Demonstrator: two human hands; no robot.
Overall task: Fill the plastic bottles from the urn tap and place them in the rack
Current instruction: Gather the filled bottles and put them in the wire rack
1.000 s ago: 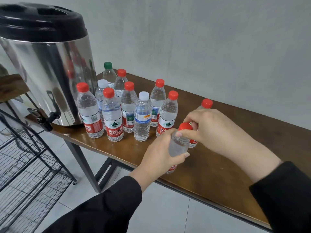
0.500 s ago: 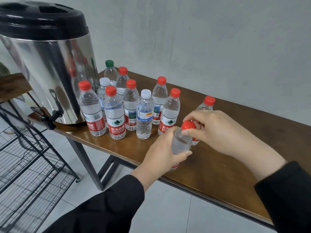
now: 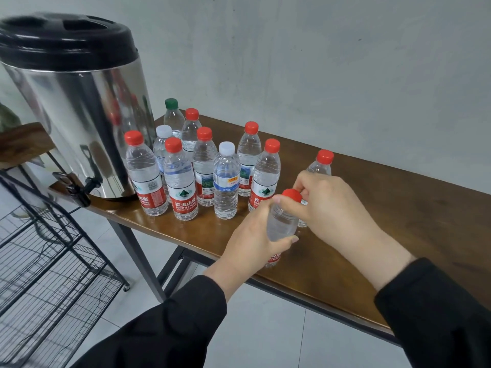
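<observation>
My left hand [image 3: 252, 243] grips the body of a clear plastic bottle [image 3: 281, 224] standing near the front edge of the wooden table [image 3: 398, 235]. My right hand [image 3: 329, 205] pinches its red cap [image 3: 291, 195] from above. Several more capped bottles [image 3: 204, 168] stand in a cluster beside the steel urn [image 3: 79, 123], most with red caps, two white, one green. Another red-capped bottle [image 3: 320, 164] stands behind my right hand. The urn's black tap [image 3: 79, 188] juts over the table's left end. A black wire rack [image 3: 47, 274] stands on the floor below it.
The grey wall runs close behind the table. A second wooden surface [image 3: 21, 144] lies left of the urn. The table's right half holds nothing. Pale floor tiles [image 3: 265, 328] show under the table's black legs.
The view has shifted slightly. My right hand's fingers have turned around the red cap while my left hand keeps its grip on the bottle in the same spot.
</observation>
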